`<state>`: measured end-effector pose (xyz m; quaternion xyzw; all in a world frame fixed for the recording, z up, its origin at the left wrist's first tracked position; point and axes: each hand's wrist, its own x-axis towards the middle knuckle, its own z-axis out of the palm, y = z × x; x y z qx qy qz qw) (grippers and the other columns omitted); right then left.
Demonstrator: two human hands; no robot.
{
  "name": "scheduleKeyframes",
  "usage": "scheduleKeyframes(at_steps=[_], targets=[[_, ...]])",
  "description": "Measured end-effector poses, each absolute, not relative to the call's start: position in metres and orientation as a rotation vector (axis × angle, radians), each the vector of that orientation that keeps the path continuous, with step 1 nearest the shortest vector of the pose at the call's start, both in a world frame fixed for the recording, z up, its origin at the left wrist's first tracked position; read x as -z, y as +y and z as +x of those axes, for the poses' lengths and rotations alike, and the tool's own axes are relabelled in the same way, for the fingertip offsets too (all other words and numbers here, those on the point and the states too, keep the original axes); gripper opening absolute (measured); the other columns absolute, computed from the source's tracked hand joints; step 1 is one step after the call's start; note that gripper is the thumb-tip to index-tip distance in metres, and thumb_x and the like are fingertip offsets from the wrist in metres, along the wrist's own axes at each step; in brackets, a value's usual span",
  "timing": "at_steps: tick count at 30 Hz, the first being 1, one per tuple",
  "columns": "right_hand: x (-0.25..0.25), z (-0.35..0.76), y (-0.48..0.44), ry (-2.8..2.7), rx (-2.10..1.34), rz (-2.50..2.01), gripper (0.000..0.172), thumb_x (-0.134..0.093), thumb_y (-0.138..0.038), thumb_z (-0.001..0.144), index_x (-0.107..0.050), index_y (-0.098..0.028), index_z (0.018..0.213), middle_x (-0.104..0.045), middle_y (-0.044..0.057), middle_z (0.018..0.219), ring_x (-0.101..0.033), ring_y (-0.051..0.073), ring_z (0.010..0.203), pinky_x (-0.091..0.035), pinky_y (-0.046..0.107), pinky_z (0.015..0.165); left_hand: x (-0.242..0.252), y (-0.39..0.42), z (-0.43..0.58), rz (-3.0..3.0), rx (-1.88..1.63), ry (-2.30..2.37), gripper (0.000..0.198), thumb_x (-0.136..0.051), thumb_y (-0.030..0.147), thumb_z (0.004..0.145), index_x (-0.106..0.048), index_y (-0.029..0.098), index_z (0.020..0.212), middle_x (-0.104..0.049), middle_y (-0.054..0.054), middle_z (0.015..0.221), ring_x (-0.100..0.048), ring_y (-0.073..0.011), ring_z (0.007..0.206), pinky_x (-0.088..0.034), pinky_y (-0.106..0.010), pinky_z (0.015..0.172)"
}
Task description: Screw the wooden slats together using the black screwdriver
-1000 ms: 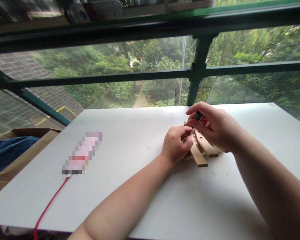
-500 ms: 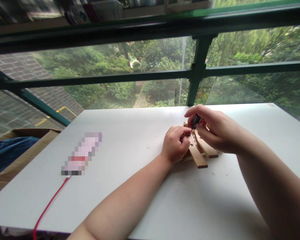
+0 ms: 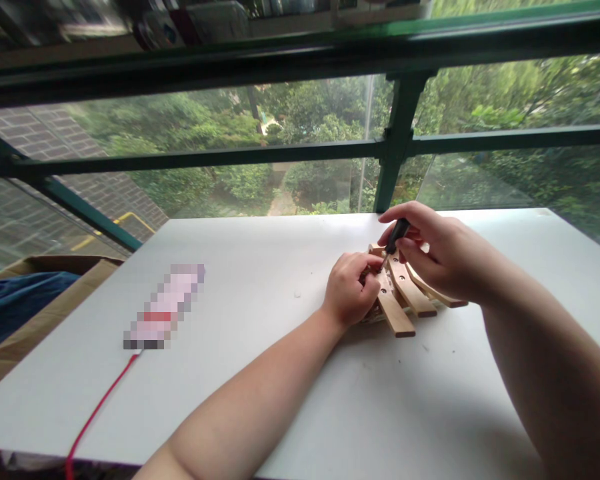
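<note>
A wooden piece with several flat slats (image 3: 400, 317) fanned toward me lies on the white table (image 3: 260, 413). Small dark screws or holes show on the slats. My right hand (image 3: 437, 257) grips the black handle of a screwdriver (image 3: 397, 235), which tilts with its thin shaft running down to the left slat. My left hand (image 3: 353, 287) is closed at the left side of the wooden piece. Its thumb and forefinger are beside the screwdriver's tip, at a small dark part I cannot make out.
On the left of the table lies a pixelated flat device (image 3: 167, 303) with a red cable (image 3: 103, 403) running off the near edge. A cardboard box (image 3: 87, 287) with blue cloth (image 3: 20, 307) stands beyond the left edge. Green railing (image 3: 230, 157) and glass rise behind the table.
My right hand has shifted slightly right and up along with the screwdriver handle, uncovering another slat on the right. My left hand and the wooden piece have hardly moved.
</note>
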<state>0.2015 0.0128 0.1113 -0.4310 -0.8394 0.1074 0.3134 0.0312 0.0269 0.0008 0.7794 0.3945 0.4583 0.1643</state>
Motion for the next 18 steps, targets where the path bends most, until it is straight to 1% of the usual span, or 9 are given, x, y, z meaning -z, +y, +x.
scheduleKeyframes(at_steps=[5, 8, 11, 15, 18], targets=[[-0.1117, 0.1994, 0.0122, -2.21, -0.309, -1.127, 0.041, -0.052, -0.009, 0.082, -0.051, -0.024, 0.12, -0.071, 0.001, 0.097, -0.067, 0.015, 0.079, -0.05, 0.027, 0.074, -0.0003, 0.0271, 0.0312, 2.225, -1.304, 1.123, 0.025, -0.05, 0.007, 0.08, -0.063, 0.021, 0.096, -0.067, -0.002, 0.094, -0.056, -0.0182, 0.091, -0.045, -0.033, 0.088], [-0.1115, 0.1991, 0.0119, -2.174, -0.297, -1.158, 0.033, -0.053, -0.014, 0.083, -0.053, -0.023, 0.115, -0.072, 0.003, 0.094, -0.068, 0.017, 0.079, -0.05, 0.028, 0.073, -0.0001, 0.027, 0.0311, 2.23, -1.3, 1.123, 0.025, -0.051, 0.007, 0.08, -0.064, 0.021, 0.097, -0.067, -0.002, 0.093, -0.056, -0.0179, 0.09, -0.046, -0.032, 0.088], [-0.1112, 0.1989, 0.0118, -2.141, -0.272, -1.2, 0.026, -0.055, -0.02, 0.084, -0.055, -0.023, 0.11, -0.071, 0.004, 0.092, -0.067, 0.018, 0.077, -0.05, 0.029, 0.069, -0.0005, 0.0266, 0.0311, 2.236, -1.297, 1.132, 0.026, -0.05, 0.008, 0.08, -0.064, 0.021, 0.097, -0.068, -0.002, 0.092, -0.057, -0.018, 0.089, -0.046, -0.032, 0.088], [-0.1125, 0.1969, 0.0105, -2.129, -0.242, -1.237, 0.019, -0.058, -0.022, 0.082, -0.056, -0.023, 0.102, -0.069, 0.002, 0.082, -0.063, 0.017, 0.069, -0.047, 0.028, 0.064, -0.0013, 0.0263, 0.031, 2.242, -1.291, 1.135, 0.027, -0.049, 0.008, 0.08, -0.064, 0.021, 0.099, -0.068, -0.003, 0.095, -0.058, -0.0182, 0.091, -0.047, -0.032, 0.088], [-0.114, 0.1944, 0.0087, -2.146, -0.18, -1.255, 0.015, -0.061, -0.022, 0.08, -0.056, -0.023, 0.094, -0.063, -0.001, 0.072, -0.058, 0.014, 0.063, -0.043, 0.026, 0.06, -0.0017, 0.0263, 0.0308, 2.249, -1.288, 1.14, 0.028, -0.049, 0.008, 0.079, -0.064, 0.021, 0.099, -0.068, -0.003, 0.095, -0.058, -0.0185, 0.091, -0.047, -0.032, 0.088]])
